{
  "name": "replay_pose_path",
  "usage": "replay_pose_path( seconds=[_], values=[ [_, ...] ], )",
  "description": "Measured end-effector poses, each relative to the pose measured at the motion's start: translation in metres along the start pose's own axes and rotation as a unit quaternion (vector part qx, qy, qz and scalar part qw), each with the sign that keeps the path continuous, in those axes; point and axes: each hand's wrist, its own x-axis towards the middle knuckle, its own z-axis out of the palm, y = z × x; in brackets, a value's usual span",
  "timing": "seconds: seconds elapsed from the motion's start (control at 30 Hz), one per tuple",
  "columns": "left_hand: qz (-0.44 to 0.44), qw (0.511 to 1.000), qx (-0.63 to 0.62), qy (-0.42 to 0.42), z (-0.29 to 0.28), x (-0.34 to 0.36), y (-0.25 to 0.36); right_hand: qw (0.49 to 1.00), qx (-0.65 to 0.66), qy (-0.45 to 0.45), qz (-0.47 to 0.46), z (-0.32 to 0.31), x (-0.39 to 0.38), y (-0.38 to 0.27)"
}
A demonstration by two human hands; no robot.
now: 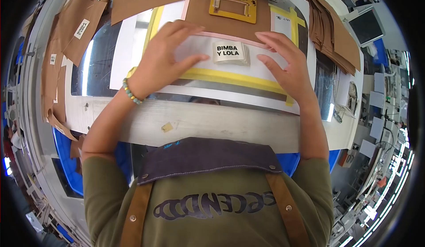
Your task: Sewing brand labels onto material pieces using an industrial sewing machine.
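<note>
Two hands (pixel 164 54) (pixel 287 63) flank the label stack (pixel 229 53), edges apparently free.

The view comes from the left of 2 fisheye cameras worn side by side on the person's head, facing steeply down onto the tabletop (pixel 199 118). It is near enough that the left hand (pixel 170 52) and right hand (pixel 287 59), either side of the stack of white labels (pixel 230 54), show large. The apron (pixel 208 158) spreads on the wearer's side of that stack; well right of it, the wide lens takes in a screen (pixel 365 27), with straight edges bending outward.
</note>
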Motion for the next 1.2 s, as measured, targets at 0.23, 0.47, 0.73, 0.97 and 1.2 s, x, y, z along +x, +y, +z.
replay_pose_path(
  seconds=[0.23,0.47,0.73,0.97,1.2],
  values=[
    [0.073,0.997,0.034,-0.018,0.035,0.028,0.013,0.994,-0.002,-0.108,0.013,0.024,0.024,-0.008],
    [0.075,0.995,0.057,0.023,0.04,0.025,0.014,0.999,-0.016,-0.043,-0.028,0.036,0.019,0.004],
    [0.077,0.997,0.017,0.02,0.035,0.026,0.011,0.996,-0.045,0.008,-0.074,0.036,0.019,0.001],
    [0.118,0.992,0.008,0.047,0.036,0.027,0.007,0.996,-0.027,0.014,-0.087,0.036,0.019,0.006],
    [0.168,0.983,0.014,0.073,0.031,0.03,0.013,0.991,0.097,0.052,-0.081,0.03,0.021,0.002]
  ],
)
